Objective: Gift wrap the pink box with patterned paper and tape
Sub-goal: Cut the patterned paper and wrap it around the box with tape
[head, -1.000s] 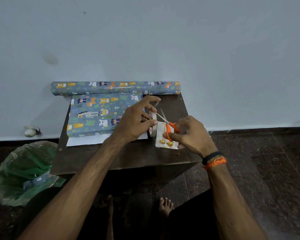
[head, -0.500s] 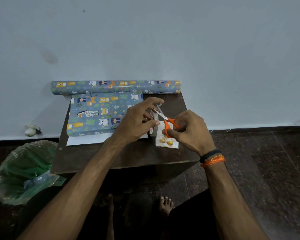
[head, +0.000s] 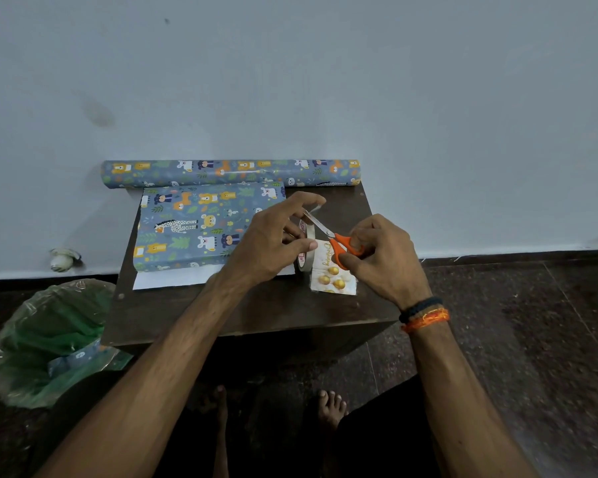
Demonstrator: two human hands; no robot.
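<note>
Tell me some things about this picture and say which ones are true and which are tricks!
1. The right hand holds orange-handled metal scissors. True.
2. The roll of animal-patterned blue wrapping paper lies on the floor. False: it lies along the far edge of the dark brown wooden table, by the wall.
3. The left hand holds a pale roll of tape standing on its edge. True.
4. The scissors are cutting the wrapped box. False: their blades are by a strip of tape pulled up from the roll.
5. A bin lined with a green plastic bag sits left of the table. True.
</note>
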